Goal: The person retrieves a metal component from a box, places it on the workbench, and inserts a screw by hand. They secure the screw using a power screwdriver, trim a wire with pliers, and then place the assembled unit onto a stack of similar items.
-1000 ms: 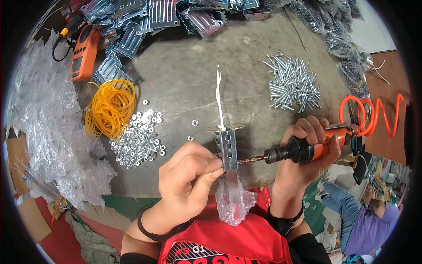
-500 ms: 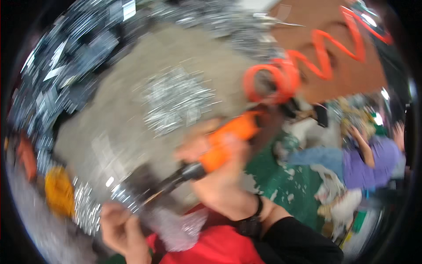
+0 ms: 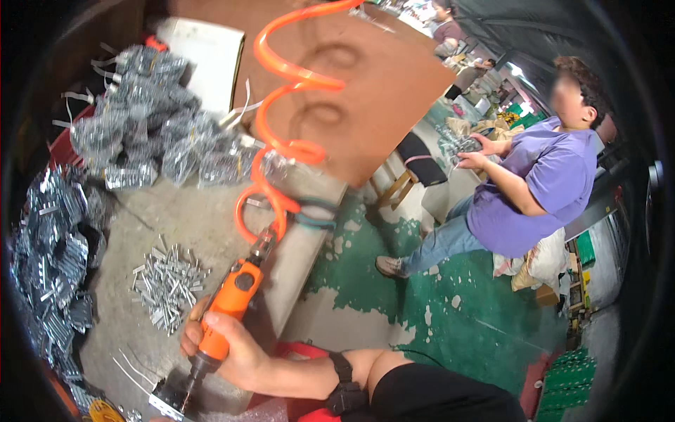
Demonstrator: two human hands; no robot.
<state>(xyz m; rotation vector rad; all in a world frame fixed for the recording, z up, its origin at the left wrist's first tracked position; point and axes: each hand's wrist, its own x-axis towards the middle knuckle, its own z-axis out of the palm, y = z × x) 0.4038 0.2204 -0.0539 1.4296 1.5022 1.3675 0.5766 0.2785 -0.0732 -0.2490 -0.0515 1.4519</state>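
Right hand [image 3: 238, 343]: as its forearm reaches in from the lower edge, this hand is wrapped snugly around an orange power tool [image 3: 230, 302], thumb along the body.
Orange power tool: it slants over the near edge of the grey table [image 3: 200, 214], its dark nose and bit [image 3: 187, 395] pointing down toward the lower left.
Tool handling: it looks hard and fairly weighty; the smooth orange body seems the best hold, clear of the bit. The coiled orange hose [image 3: 267, 130] at its rear end may tug.
Metal bracket [image 3: 163, 406]: this silver piece sits at the bottom edge, beside the bit; whether they touch is unclear. It looks light and stiff, perhaps slick, with thin edges, so best pinched by its flat sides.
White wires [image 3: 132, 373]: two thin strands near the bracket look soft and bendable, poor to hold by.
Left hand [image 3: 162, 419]: only a sliver shows under the bracket; I cannot tell its grip.
Screw pile [image 3: 169, 285]: loose silver pieces lie on the table, left of the tool.
Co-worker [image 3: 538, 186]: a person in a purple shirt stands at right, holding wrapped parts [image 3: 460, 145].
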